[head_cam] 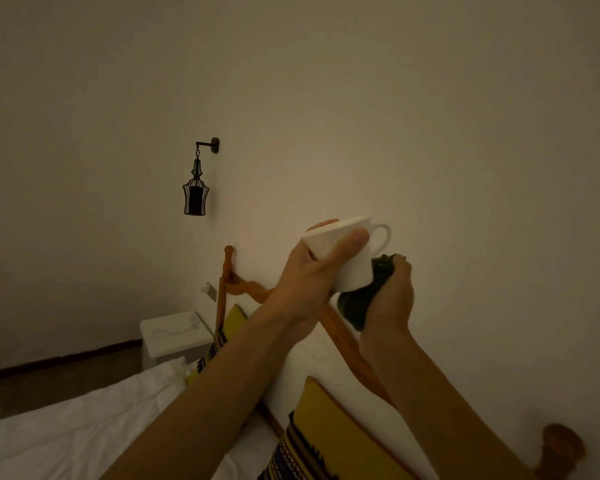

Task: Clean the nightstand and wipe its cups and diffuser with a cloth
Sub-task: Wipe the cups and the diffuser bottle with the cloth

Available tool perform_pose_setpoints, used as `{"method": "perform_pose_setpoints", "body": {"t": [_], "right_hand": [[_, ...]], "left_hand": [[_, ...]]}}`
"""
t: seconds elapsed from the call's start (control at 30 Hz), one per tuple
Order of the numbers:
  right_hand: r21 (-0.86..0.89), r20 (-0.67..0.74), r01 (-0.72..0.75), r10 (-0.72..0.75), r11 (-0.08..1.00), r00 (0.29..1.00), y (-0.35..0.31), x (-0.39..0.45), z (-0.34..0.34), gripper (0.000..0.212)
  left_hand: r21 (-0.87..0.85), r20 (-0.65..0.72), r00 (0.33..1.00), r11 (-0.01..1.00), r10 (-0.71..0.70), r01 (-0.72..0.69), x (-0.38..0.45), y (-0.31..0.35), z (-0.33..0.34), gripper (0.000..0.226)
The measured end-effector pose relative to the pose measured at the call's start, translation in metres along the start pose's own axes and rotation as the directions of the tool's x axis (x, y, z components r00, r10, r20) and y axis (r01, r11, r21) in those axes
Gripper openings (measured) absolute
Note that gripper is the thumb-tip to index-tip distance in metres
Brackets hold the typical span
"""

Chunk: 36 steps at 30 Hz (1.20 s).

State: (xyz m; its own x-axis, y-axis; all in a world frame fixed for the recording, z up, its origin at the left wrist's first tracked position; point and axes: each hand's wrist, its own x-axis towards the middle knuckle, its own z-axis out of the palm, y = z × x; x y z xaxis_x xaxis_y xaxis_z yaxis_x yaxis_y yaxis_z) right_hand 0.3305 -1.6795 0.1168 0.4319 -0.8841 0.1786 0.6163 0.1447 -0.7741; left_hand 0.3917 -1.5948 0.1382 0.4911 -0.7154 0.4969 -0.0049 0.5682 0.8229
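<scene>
Holding a white cup [343, 258] up in front of the pale wall [430, 133], the person stands beside the bed [66, 427]. The left hand [305, 282] grips the cup around its body, with the thumb lying across the near side and the other fingers closed around the far side; one fingertip shows above the rim. The cup is tilted, its mouth turned up and to the left, and its handle points to the right. The right hand [392, 296] is closed on a dark green cloth [364, 299], which is bunched in the fingers and pressed against the lower right side and bottom of the cup. Both forearms rise from the lower edge of the view and meet at the cup.

Behind the hands runs a wooden headboard [340, 334] with turned knobs, and yellow patterned pillows [333, 431] lean against it. On the far side of the bed, near the wall, is a white nightstand [174, 337]; on its top lies a pale cord. A dark lantern lamp [195, 192] hangs from a bracket on the wall above it. The room is dim.
</scene>
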Motion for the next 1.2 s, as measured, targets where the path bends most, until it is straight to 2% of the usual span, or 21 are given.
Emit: {"method": "perform_pose_setpoints", "body": {"t": [0.1, 0.17, 0.23, 0.3, 0.4, 0.53, 0.6, 0.67, 0.77, 0.8, 0.87, 0.93, 0.97, 1.0, 1.03, 1.07, 1.1, 1.13, 1.17, 1.2], "right_hand": [[-0.006, -0.041, 0.119, -0.119, 0.993, 0.992, -0.019, 0.004, -0.006, 0.036], [0.014, -0.003, 0.165, -0.165, 0.986, 0.986, -0.030, 0.001, -0.006, 0.032], [-0.038, 0.055, 0.217, -0.215, 0.975, 0.975, -0.033, -0.008, -0.005, 0.030], [-0.105, 0.121, 0.293, -0.280, 0.950, 0.952, -0.029, -0.018, -0.002, 0.029], [-0.169, 0.163, 0.408, -0.383, 0.897, 0.909, -0.024, -0.027, 0.001, 0.025], [-0.242, 0.122, 0.352, -0.332, 0.904, 0.935, -0.028, -0.021, 0.002, 0.028], [-0.295, 0.091, 0.298, -0.284, 0.908, 0.954, -0.033, -0.015, -0.002, 0.027], [-0.304, 0.109, 0.186, -0.160, 0.934, 0.981, -0.039, -0.012, -0.004, 0.028], [-0.298, 0.161, 0.093, -0.046, 0.950, 0.986, -0.042, -0.014, -0.006, 0.031], [-0.326, 0.165, 0.120, -0.069, 0.938, 0.984, -0.039, -0.016, -0.006, 0.033], [-0.423, 0.194, 0.284, -0.220, 0.860, 0.956, -0.029, -0.024, -0.004, 0.027], [-0.510, 0.265, 0.491, -0.414, 0.706, 0.871, -0.021, -0.030, -0.004, 0.024], [-0.512, 0.280, 0.531, -0.452, 0.676, 0.847, -0.020, -0.030, -0.004, 0.025], [-0.499, 0.265, 0.512, -0.440, 0.699, 0.858, -0.023, -0.027, -0.005, 0.028], [-0.478, 0.227, 0.432, -0.368, 0.765, 0.902, -0.028, -0.021, -0.006, 0.031], [-0.449, 0.186, 0.280, -0.217, 0.848, 0.958, -0.036, -0.016, -0.006, 0.032], [-0.406, 0.166, 0.099, -0.033, 0.908, 0.986, -0.042, -0.010, -0.007, 0.032], [-0.367, 0.172, -0.060, 0.131, 0.928, 0.976, -0.046, -0.007, -0.007, 0.031], [-0.356, 0.190, -0.157, 0.236, 0.921, 0.953, -0.047, -0.004, -0.008, 0.031], [-0.355, 0.200, -0.193, 0.276, 0.915, 0.940, -0.046, -0.001, -0.009, 0.031]], "left_hand": [[0.036, 0.051, 0.996, 0.997, -0.069, 0.067, -0.002, 0.006, -0.012, 0.075], [0.060, 0.072, 0.990, 0.992, -0.118, 0.113, -0.004, 0.005, -0.017, 0.071], [0.020, 0.082, 0.986, 0.989, -0.148, 0.146, -0.007, 0.005, -0.017, 0.066], [-0.011, 0.096, 0.983, 0.987, -0.158, 0.160, -0.008, 0.003, -0.015, 0.077], [0.048, 0.144, 0.983, 0.993, -0.117, 0.111, -0.009, 0.001, -0.010, 0.096], [0.168, 0.132, 0.987, 0.983, -0.094, 0.072, -0.005, 0.001, -0.010, 0.106], [0.193, 0.174, 0.979, 0.979, -0.107, 0.073, -0.005, 0.001, -0.010, 0.100], [0.195, 0.240, 0.965, 0.979, -0.111, 0.064, -0.008, 0.001, -0.010, 0.085], [0.115, 0.242, 0.963, 0.989, -0.120, 0.094, -0.011, 0.002, -0.005, 0.080], [0.044, 0.224, 0.967, 0.993, -0.118, 0.111, -0.011, 0.003, -0.003, 0.079], [-0.089, 0.149, 0.981, 0.986, -0.124, 0.138, -0.012, 0.003, 0.002, 0.073], [-0.152, 0.090, 0.987, 0.977, -0.135, 0.148, -0.011, 0.001, 0.006, 0.072], [-0.167, 0.089, 0.988, 0.975, -0.130, 0.143, -0.011, 0.001, 0.008, 0.070], [-0.167, 0.095, 0.988, 0.977, -0.121, 0.136, -0.012, 0.001, 0.010, 0.067], [-0.168, 0.103, 0.988, 0.977, -0.116, 0.132, -0.012, 0.003, 0.012, 0.066], [-0.172, 0.115, 0.986, 0.975, -0.121, 0.139, -0.012, 0.004, 0.012, 0.070], [-0.189, 0.138, 0.980, 0.967, -0.144, 0.169, -0.013, 0.004, 0.013, 0.075], [-0.205, 0.164, 0.972, 0.958, -0.170, 0.202, -0.013, 0.003, 0.011, 0.077], [-0.215, 0.190, 0.962, 0.948, -0.194, 0.234, -0.013, 0.002, 0.010, 0.075], [-0.214, 0.205, 0.955, 0.942, -0.214, 0.257, -0.012, 0.001, 0.010, 0.071]]}}
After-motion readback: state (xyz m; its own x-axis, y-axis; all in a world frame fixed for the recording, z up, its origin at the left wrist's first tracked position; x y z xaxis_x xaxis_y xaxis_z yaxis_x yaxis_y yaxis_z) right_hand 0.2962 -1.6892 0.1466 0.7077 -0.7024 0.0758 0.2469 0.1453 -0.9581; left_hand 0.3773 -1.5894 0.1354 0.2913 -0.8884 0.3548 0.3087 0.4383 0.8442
